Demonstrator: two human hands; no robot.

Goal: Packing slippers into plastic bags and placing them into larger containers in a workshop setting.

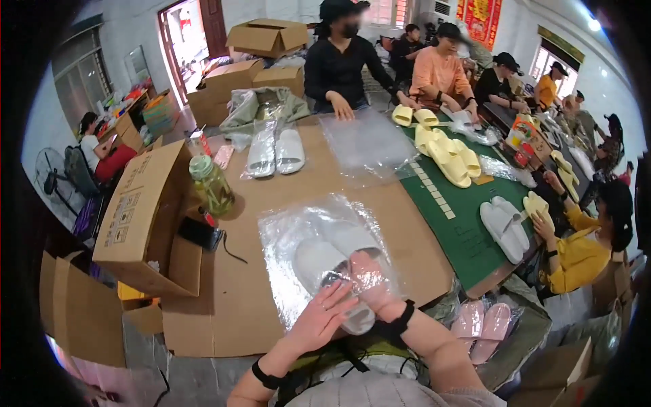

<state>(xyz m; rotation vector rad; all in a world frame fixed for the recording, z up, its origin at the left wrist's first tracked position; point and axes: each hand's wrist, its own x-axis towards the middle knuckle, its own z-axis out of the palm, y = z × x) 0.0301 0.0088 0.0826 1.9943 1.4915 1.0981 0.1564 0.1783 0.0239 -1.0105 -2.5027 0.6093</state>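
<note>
A pair of white slippers (321, 262) lies in a clear plastic bag (281, 227) on the cardboard-covered table in front of me. Their heel ends point toward my body, and one heel sticks out near the bag's mouth. My right hand (369, 278) reaches under the clear film, its fingers bent against the slipper on the right; the fingertips are partly hidden by film and glare. Over the near part of the slippers rests my left hand (320, 317), fingers stretched out, touching the bag and slipper. Both wrists wear black bands.
Bagged white slippers (277, 152) and flat clear bags (366, 146) lie farther back. A bottle (211, 186), a black phone (200, 234) and an open carton (146, 217) stand left. Yellow slippers (447, 156) cover the green mat (434, 203) at right, with co-workers around; bagged pink slippers (481, 325) sit lower right.
</note>
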